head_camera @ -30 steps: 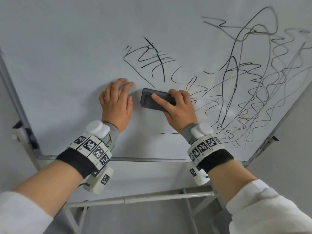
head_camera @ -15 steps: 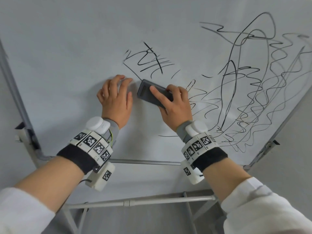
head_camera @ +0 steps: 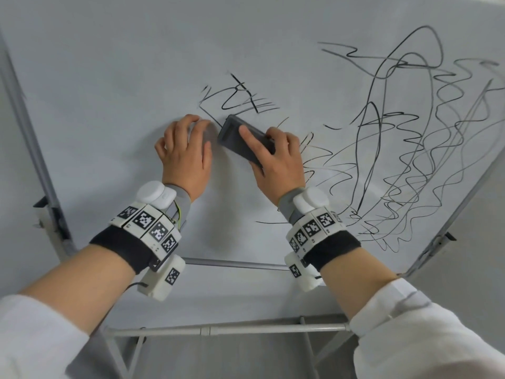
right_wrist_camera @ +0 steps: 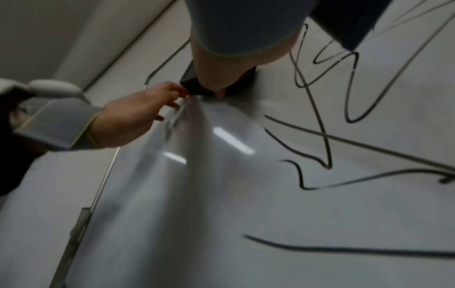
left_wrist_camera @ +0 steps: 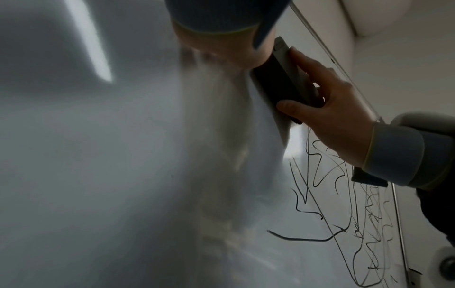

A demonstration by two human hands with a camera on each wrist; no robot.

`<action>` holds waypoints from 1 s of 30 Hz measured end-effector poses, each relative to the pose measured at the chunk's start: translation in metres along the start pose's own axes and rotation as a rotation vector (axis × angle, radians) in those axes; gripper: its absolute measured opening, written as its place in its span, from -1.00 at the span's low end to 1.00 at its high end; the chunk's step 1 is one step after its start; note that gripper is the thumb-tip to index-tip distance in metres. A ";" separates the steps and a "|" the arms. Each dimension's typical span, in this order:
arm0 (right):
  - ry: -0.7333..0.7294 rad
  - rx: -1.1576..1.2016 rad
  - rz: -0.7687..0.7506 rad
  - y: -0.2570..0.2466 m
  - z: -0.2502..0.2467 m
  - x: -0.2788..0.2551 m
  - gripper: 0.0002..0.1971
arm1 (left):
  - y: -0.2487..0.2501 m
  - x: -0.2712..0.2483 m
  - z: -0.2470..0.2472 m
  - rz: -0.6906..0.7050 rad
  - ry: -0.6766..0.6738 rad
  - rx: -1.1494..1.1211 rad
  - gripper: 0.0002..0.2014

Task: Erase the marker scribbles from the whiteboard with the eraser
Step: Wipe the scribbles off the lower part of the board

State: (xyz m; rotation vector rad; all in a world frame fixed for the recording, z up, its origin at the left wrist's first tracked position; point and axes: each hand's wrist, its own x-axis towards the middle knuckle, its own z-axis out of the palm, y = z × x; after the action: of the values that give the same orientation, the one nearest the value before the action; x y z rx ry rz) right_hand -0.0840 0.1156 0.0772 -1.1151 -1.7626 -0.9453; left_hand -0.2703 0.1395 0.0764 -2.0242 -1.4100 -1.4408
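The right hand [head_camera: 276, 162] grips a dark eraser [head_camera: 240, 138] flat against the whiteboard [head_camera: 109, 77] — index finger pressing on top. The left hand [head_camera: 185, 151] rests relaxed just beside it, holding nothing. Scribbles [head_camera: 240, 98] lie just above the grip; firm, overlapping strokes would likely clear them best.

The eraser [head_camera: 240, 138] is a dark grey block, pressed flat against the whiteboard [head_camera: 114, 77] and tilted, its upper left end just below a small patch of black scribbles [head_camera: 237, 98]. A far bigger tangle [head_camera: 410, 149] (looping black lines) covers the board's right side. The left part is bare and pale grey.
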 end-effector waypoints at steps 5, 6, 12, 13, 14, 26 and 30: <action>0.017 0.003 -0.015 0.011 -0.007 0.012 -0.45 | 0.002 0.001 -0.001 -0.003 -0.003 0.010 -0.61; 0.043 -0.004 0.020 0.014 -0.009 0.018 -0.43 | 0.002 0.002 -0.001 -0.004 -0.004 0.010 -0.61; 0.090 -0.001 0.077 0.010 -0.004 0.025 -0.42 | 0.001 0.005 0.000 -0.008 0.005 0.018 -0.62; 0.071 0.011 0.063 0.006 -0.001 0.020 -0.42 | 0.000 0.005 -0.001 -0.007 0.006 0.017 -0.62; 0.048 0.019 0.045 0.003 0.001 0.014 -0.43 | 0.000 0.006 -0.001 -0.004 0.007 0.014 -0.62; 0.122 -0.021 0.189 0.000 0.000 0.040 -0.42 | -0.012 0.025 -0.005 0.042 0.032 -0.028 -0.63; 0.034 0.000 0.057 -0.019 0.011 0.021 -0.42 | -0.016 0.029 -0.007 0.060 0.047 -0.038 -0.65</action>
State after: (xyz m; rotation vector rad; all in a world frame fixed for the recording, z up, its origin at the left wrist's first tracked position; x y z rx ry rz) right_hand -0.1097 0.1257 0.0897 -1.1368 -1.6948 -0.9251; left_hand -0.2865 0.1583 0.0994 -2.0243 -1.3013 -1.4909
